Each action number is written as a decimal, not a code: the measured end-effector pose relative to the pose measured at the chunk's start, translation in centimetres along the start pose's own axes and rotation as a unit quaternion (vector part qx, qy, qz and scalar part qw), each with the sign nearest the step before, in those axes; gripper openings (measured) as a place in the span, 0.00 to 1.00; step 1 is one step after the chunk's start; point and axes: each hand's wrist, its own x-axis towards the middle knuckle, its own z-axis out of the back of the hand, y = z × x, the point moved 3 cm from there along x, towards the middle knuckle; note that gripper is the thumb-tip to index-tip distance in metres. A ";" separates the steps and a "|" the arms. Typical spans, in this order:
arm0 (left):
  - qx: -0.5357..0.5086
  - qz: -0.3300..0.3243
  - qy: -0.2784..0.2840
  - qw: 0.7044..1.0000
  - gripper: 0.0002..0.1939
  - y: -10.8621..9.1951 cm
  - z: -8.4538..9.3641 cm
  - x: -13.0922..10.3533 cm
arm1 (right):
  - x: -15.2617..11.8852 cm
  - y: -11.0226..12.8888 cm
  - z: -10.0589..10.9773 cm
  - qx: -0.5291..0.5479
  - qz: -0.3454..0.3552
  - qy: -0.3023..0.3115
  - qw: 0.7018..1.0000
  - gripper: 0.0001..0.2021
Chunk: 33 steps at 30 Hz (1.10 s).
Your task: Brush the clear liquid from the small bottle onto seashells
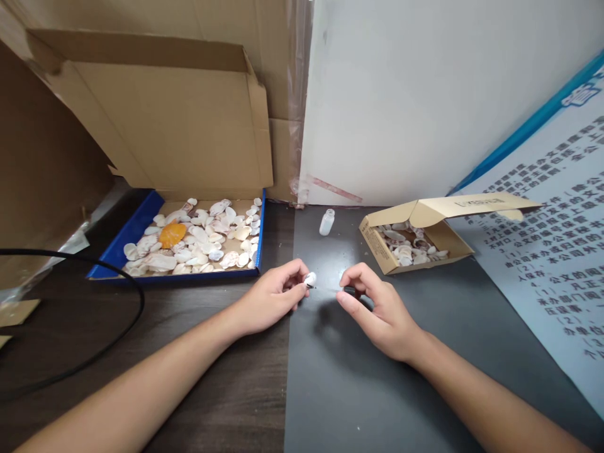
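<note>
My left hand (pixel 278 292) pinches a small white shell (pixel 310 280) with a dark patch on its lower side, between thumb and forefinger above the table. Just across from it, my right hand (pixel 372 305) has its thumb and forefinger brought close together, the other fingers curled behind. A faint pale line runs from its fingertips toward the shell; what the fingers hold is too thin and blurred to name. Behind the hands stands a small bottle (pixel 326 223) with whitish contents and no visible cap, slightly tilted in view.
At left, a blue-edged cardboard box (pixel 259 251) with a raised lid holds many pale shells and one orange shell (pixel 172 235). A smaller open carton (pixel 377 247) of shells sits at right. A black cable (pixel 141 302) loops at left; a printed sheet (pixel 542 264) lies right.
</note>
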 end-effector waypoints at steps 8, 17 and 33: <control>-0.003 -0.001 0.002 1.000 0.09 0.0 0.0 0.1 | 0.4 -0.3 0.1 -0.012 -0.018 -0.042 0.999 0.06; -0.009 0.002 -0.001 1.000 0.09 0.0 0.0 0.0 | 0.3 -0.3 0.1 0.004 -0.001 -0.048 0.999 0.04; -0.023 0.002 -0.004 1.000 0.08 0.1 0.1 0.2 | 0.2 -0.2 0.3 -0.045 0.003 -0.077 0.996 0.04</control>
